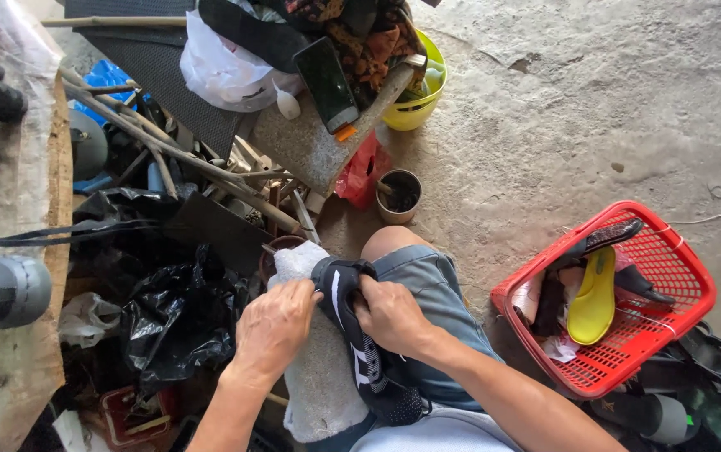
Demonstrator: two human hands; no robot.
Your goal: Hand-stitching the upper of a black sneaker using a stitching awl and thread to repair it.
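Item: black shoe upper with white markings (359,335), lying on a grey towel (320,385) across my lap. My left hand (273,328) and right hand (394,315) grip its top edge, fingers clamped on the fabric. Right, on the concrete floor (586,109): red basket (620,372) containing a yellow insole (595,297).

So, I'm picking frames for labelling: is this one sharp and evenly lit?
Head view: both hands, left and right, and the black-and-white shoe upper look sharp; daylight is soft on the grey concrete floor, dimmer over the crumpled black plastic bag; edges bend from the wide lens.
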